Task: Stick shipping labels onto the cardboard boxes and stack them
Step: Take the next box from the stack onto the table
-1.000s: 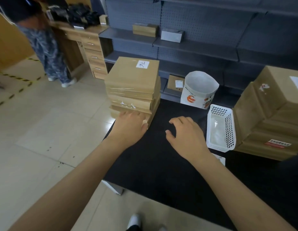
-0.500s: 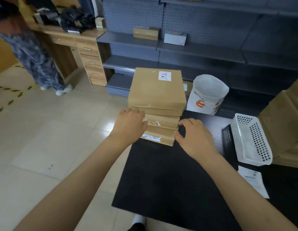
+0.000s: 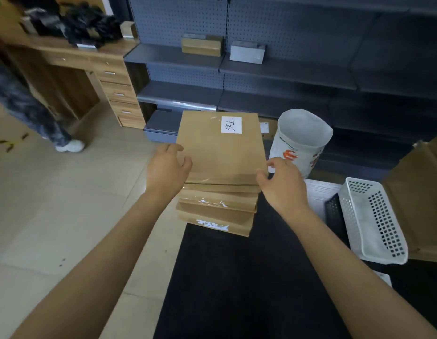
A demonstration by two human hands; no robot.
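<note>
A stack of cardboard boxes (image 3: 218,192) sits at the far left corner of the black table (image 3: 237,277). I can count about 3 or 4 boxes in it, but the lower ones are partly hidden. The top box (image 3: 219,148) has a small white label (image 3: 231,125) with writing near its far edge. The left hand (image 3: 167,171) is on the top box's left side, fingers spread and pressing on it, thumb on top. The right hand (image 3: 279,183) is at the near right corner of that box, fingers half curled, thumb touching the edge. Both hands seem to hold the top box loosely from the sides, not in a tight squeeze. The boxes do not line up well, so I think the hands are straightening the pile. This pile looks nearly done. On the right edge of the table is a white basket (image 3: 374,221), and beside it more brown boxes (image 3: 418,192), so there may be more to label and stack.
</note>
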